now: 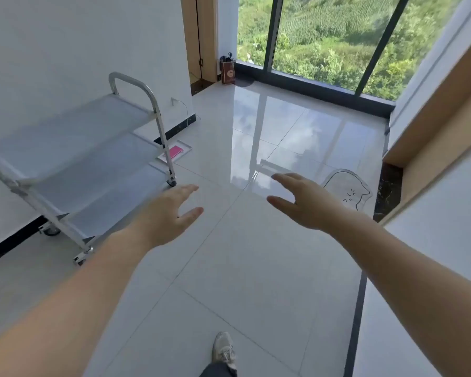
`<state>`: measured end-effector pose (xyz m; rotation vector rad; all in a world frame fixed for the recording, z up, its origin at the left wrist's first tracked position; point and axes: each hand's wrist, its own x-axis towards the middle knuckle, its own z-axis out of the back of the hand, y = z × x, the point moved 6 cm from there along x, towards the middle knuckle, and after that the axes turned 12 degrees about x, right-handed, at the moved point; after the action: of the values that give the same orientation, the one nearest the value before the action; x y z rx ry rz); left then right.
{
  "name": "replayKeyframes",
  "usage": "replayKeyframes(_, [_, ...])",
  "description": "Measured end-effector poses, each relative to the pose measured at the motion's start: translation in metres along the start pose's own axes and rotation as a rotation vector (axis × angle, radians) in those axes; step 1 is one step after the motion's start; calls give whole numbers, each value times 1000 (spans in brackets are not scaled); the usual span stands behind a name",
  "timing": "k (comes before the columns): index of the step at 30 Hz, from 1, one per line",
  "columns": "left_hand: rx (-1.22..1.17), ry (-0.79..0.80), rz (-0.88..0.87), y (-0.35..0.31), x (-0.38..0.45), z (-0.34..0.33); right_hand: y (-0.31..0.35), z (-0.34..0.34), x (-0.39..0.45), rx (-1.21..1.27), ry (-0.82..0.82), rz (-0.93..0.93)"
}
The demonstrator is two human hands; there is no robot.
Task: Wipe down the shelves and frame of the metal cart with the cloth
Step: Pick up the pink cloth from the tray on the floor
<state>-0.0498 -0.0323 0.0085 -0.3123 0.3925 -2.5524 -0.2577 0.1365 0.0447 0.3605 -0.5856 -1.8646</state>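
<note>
Arms reach forward over the floor; left hand (pixel 165 214) and right hand (pixel 303 201) spread flat, fingers empty, metal cart (pixel 74 156) left.

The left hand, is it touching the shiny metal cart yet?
Apart. In the head view, the left hand hangs open in the air to the right of the metal cart, with bare floor tiles showing between its fingers and the cart's nearest wheel.

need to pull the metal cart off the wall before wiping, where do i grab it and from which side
Judging from its shape, grip the arched handle bar at the far end of the metal cart: it rises clear above the top shelf, so a hand can wrap round it. Come from the open floor side, since the other long side faces the wall. Both the left hand and right hand are open and empty.
</note>
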Motion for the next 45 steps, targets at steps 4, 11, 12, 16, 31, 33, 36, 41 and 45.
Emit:
replayKeyframes(4, [-15,15,1,10,68,-6,-29,10,58,-39,7,-55])
replayKeyframes(11, [13,84,0,17,169,-32,-84,19,156,-7,35,-50])
replayKeyframes(12, [9,92,4,17,183,-36,-93,21,170,0,47,-47])
replayKeyframes(16, [2,88,39,11,246,-53,-131,35,228,-13,93,1])
replayKeyframes(31, [-39,-77,394,34,420,-71,-238,106,434,-24,253,211])
replayKeyframes(33, [-39,-86,448,54,433,-72,-246,105,463,-26,283,228])
replayKeyframes(36, [-28,-103,497,84,459,-74,-257,103,514,-47,319,262])
replayKeyframes(41, [-83,-126,535,138,529,-80,-272,102,614,-91,323,258])
replayKeyframes(45, [-116,-83,555,179,597,-76,-278,101,694,-93,353,237])
